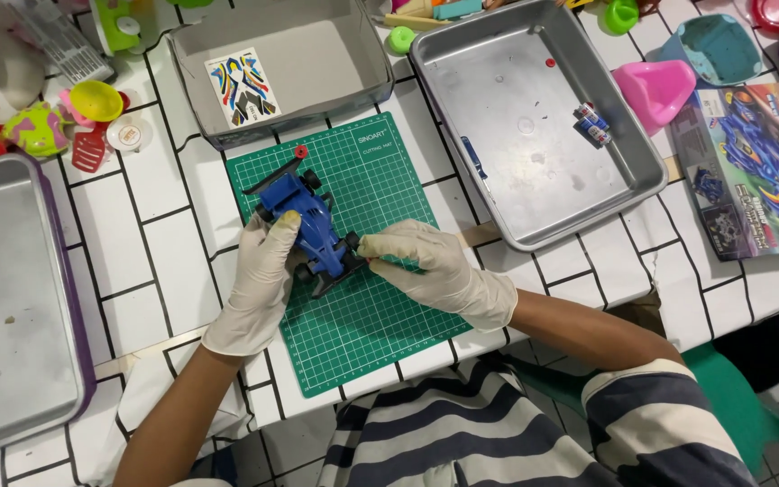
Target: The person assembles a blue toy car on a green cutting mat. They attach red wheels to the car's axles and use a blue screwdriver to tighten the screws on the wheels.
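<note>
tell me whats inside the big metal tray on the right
The metal tray holds two small batteries, a tiny red piece and a thin blue part by its left wall. Nothing covers its floor.

Gloved hands [353, 266] hold blue toy car [307, 219], green mat [380, 171].

Setting is reading as a home hobby table, not a lab or shop. A cloth printed with white tiles and dark grout lines [164, 252] is covering the surface. A green cutting mat [362, 298] is lying at centre, with metal baking trays [624, 180] serving as parts bins on either side. A grey cardboard box [317, 54] is holding a sticker sheet [242, 87]; a printed model-car kit box [755, 171] is sitting at the right. Plastic toy cups and dishes [655, 88] are crowding the far edge. A green plastic chair [732, 397] is showing below.
</note>
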